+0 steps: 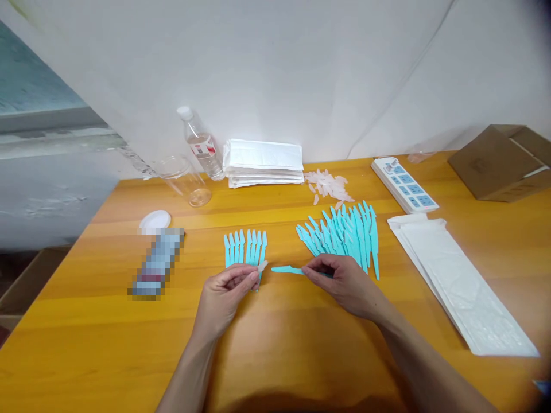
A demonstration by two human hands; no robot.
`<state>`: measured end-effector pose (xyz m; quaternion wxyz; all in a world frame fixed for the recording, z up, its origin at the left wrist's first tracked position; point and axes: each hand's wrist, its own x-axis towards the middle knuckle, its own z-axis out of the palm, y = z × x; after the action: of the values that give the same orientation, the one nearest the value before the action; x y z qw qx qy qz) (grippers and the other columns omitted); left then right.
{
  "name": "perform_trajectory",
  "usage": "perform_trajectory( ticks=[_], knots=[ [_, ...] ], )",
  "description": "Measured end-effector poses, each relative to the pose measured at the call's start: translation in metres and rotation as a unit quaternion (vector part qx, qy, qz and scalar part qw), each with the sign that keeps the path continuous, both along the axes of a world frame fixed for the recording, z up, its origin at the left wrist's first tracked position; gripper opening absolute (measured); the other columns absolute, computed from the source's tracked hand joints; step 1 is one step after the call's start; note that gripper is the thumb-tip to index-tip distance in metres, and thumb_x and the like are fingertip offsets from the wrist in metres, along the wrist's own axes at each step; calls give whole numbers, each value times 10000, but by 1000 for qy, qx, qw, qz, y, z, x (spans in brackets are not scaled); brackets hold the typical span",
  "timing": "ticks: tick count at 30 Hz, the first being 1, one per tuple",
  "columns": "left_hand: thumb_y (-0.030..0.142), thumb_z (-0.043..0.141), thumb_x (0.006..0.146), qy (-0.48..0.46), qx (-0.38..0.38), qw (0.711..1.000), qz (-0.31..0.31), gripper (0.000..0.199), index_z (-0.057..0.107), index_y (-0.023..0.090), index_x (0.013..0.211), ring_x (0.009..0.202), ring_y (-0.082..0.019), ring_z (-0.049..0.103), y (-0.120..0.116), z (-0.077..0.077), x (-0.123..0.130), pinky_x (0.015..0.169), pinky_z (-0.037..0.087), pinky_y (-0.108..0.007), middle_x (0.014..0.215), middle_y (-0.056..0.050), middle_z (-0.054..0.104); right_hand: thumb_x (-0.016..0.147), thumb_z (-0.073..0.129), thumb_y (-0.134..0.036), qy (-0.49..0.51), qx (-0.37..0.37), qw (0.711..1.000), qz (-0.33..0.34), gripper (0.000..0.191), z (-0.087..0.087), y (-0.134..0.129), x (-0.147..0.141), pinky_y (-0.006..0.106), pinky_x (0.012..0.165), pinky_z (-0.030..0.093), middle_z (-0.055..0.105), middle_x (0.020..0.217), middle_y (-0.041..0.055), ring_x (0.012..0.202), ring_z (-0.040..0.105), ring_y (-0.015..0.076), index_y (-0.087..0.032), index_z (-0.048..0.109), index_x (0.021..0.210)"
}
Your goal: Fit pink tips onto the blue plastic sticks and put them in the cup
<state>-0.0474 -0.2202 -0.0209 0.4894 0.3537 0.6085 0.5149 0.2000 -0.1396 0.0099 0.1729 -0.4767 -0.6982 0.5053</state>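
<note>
Currently in the left hand [226,289]: a small translucent cover [263,266], pinched between thumb and fingers, one end sticking out.
Right-hand grip: the right hand [344,281] has thumb and fingers pressed together around the handle of a turquoise knife-shaped stick [286,269].
Stick's place: just above the wooden tabletop [267,355], between the hands, its tip near the cover but apart from it.
Stick's direction: tip toward the left hand, handle toward the right; long axis nearly level across the view, roughly along the wall.
Cover's direction: jutting right and tilted toward the wall, so slightly out of line with the stick.
Good fitting: the step looks like sleeving the tip; best to level the cover with the stick, keep fingertips clear of the mouth and push straight, without twisting.
Turquoise row [236,249]: beside the left hand, tips toward the wall.
Turquoise pile [344,235]: beyond the right hand, tips mostly wallward, some slanting left.
</note>
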Motion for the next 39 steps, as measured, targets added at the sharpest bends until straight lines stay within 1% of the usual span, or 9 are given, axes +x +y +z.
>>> perform_trajectory(
  ticks=[5, 12, 19, 23, 27, 33, 35, 37, 39],
  knots=[
    [308, 715, 848, 65, 23, 993, -93, 141, 759, 190, 911, 731, -101, 608, 1, 12, -6, 695, 490, -203, 803, -19, 672, 911, 576, -394, -11, 7, 1000, 17, 242, 2, 6, 3, 255, 688, 451, 743, 848, 2, 771, 638, 154, -202, 718, 871],
    [312, 671, 879, 131, 34, 978, -161, 144, 765, 203, 895, 838, -133, 623, 5, 22, 1, 730, 495, -222, 928, -52, 682, 911, 571, -392, -46, 28, 998, 40, 246, 7, 7, 2, 258, 648, 433, 735, 828, -1, 728, 618, 148, -210, 728, 862],
    [302, 674, 873, 163, 39, 970, -176, 135, 765, 203, 887, 864, -145, 637, 2, 26, -2, 767, 502, -235, 937, -58, 696, 908, 578, -368, -62, 53, 995, 53, 226, 9, 6, 1, 254, 614, 409, 722, 787, -3, 683, 597, 135, -210, 723, 836],
    [321, 650, 890, 166, 43, 967, -191, 164, 756, 196, 877, 813, -130, 626, 3, 25, 7, 709, 488, -220, 936, -56, 687, 910, 577, -358, -58, 63, 994, 66, 224, 9, 4, -3, 247, 590, 391, 707, 760, -10, 653, 582, 124, -208, 710, 809],
    [362, 665, 876, 132, 21, 977, -167, 197, 742, 185, 916, 750, -121, 608, 3, 17, 18, 660, 475, -216, 873, -46, 680, 916, 576, -344, -45, 72, 995, 60, 212, 6, -1, -8, 247, 619, 404, 715, 795, -2, 694, 604, 132, -207, 710, 827],
    [427, 720, 810, 63, -13, 998, -9, 349, 641, 156, 1017, 712, -127, 631, 19, 8, -4, 677, 521, -239, 845, -32, 672, 943, 523, -338, -44, 56, 994, 78, 256, 5, -29, -7, 257, 618, 416, 706, 771, 9, 684, 613, 149, -215, 712, 821],
    [439, 709, 810, 103, -5, 994, -26, 366, 643, 146, 1019, 719, -137, 632, 34, 11, -16, 655, 514, -238, 862, -44, 676, 943, 524, -372, -56, 60, 995, 49, 271, 3, -37, 5, 266, 619, 428, 704, 757, 15, 679, 617, 160, -220, 711, 819],
    [432, 657, 846, 177, 15, 979, -104, 337, 680, 144, 1018, 747, -155, 636, 54, 14, -21, 673, 503, -249, 862, -56, 695, 931, 537, -417, -76, 78, 994, -28, 270, 2, -39, 24, 283, 643, 451, 713, 783, 26, 697, 632, 177, -227, 715, 861],
    [403, 595, 884, 266, 42, 942, -202, 308, 721, 164, 1032, 754, -169, 635, 74, 16, -19, 690, 488, -259, 869, -57, 719, 898, 573, -460, -114, 113, 977, -142, 275, 2, -36, 51, 309, 681, 471, 723, 830, 47, 727, 647, 200, -226, 717, 901]
  ],
)
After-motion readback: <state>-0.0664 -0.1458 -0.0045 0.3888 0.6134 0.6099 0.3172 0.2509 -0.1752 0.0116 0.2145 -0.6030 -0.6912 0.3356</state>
